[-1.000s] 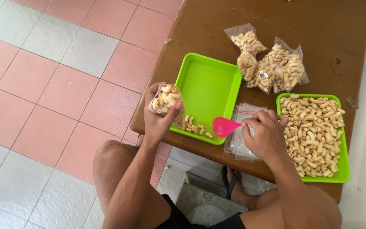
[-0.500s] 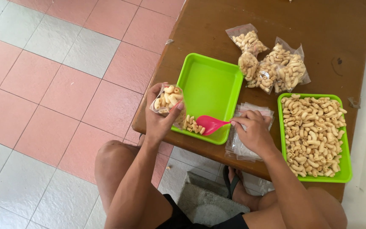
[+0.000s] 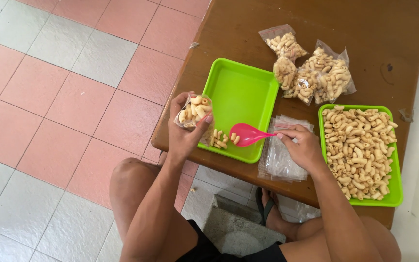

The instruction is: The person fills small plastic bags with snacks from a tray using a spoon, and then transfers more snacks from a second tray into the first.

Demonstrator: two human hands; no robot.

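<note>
Left hand [image 3: 186,130] closed around a small clear bag of macaroni-shaped snacks [image 3: 195,111], mouth up, held just off the near-left corner of the almost bare green tray [image 3: 241,92]. Right hand [image 3: 302,145] pinches the handle of a pink plastic scoop [image 3: 246,133]; bowl sits low in that tray, touching or just beside the last few loose pieces [image 3: 221,139] by the near wall.

Judgement on doing this step well: push the scoop along the tray floor toward the corner so the wall traps the pieces. Keep the bowl level on the lift. Hold the bag's mouth open with the thumb and close to the tray rim, so strays fall back in.

Nearby: stack of flat empty clear bags [image 3: 282,155] under the right wrist; second green tray [image 3: 397,191] heaped with snacks on the right; filled bags [image 3: 311,73] piled at the far side of the brown wooden table [image 3: 248,29].
</note>
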